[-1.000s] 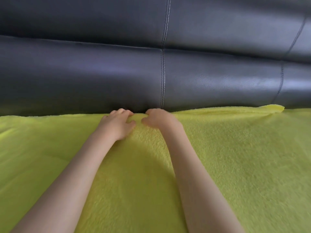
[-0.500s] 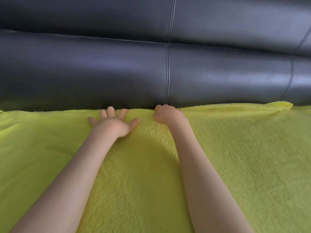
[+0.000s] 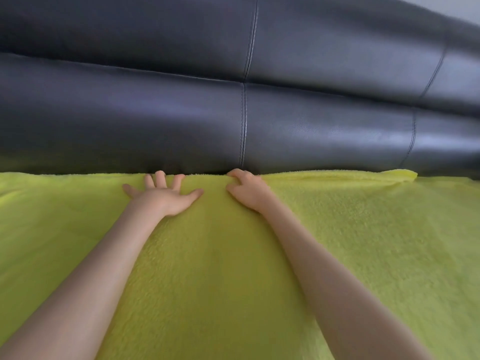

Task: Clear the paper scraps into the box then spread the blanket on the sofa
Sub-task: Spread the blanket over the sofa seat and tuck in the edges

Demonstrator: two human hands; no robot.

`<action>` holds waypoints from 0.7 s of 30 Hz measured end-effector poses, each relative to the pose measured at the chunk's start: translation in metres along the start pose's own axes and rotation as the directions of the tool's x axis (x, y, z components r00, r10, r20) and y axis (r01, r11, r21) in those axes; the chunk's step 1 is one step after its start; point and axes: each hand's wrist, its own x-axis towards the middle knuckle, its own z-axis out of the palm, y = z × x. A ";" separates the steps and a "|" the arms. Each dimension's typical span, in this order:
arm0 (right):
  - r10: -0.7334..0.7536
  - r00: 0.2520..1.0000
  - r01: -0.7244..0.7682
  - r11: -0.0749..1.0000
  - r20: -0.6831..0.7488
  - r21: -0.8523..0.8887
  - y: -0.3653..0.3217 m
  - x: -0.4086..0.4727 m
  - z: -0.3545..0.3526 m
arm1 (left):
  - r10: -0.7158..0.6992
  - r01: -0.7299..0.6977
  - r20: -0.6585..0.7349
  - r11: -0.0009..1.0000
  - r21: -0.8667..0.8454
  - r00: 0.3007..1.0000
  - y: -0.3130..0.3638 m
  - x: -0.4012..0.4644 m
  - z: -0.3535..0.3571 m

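Note:
A yellow-green fleece blanket (image 3: pixel 350 242) lies spread over the seat of a dark leather sofa (image 3: pixel 155 113), its far edge along the foot of the backrest. My left hand (image 3: pixel 163 197) lies flat on the blanket with fingers splayed, fingertips at the far edge. My right hand (image 3: pixel 248 192) has its fingers curled and pinches the blanket's far edge where it meets the backrest. No paper scraps or box are in view.
The sofa's backrest fills the upper half of the view, with vertical seams at the middle and right. A small fold of blanket (image 3: pixel 400 175) sticks up at the far edge on the right. A pale wall (image 3: pixel 465 9) shows at the top right corner.
My left hand has opened from curled fingers to flat and splayed and slid a little left. My right hand has stayed at the blanket's far edge.

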 end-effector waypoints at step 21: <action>-0.065 0.942 -0.014 0.973 -0.329 -0.232 0.115 -0.037 -0.022 | 0.308 -0.262 -0.383 0.950 0.170 0.871 0.040 -0.025 -0.014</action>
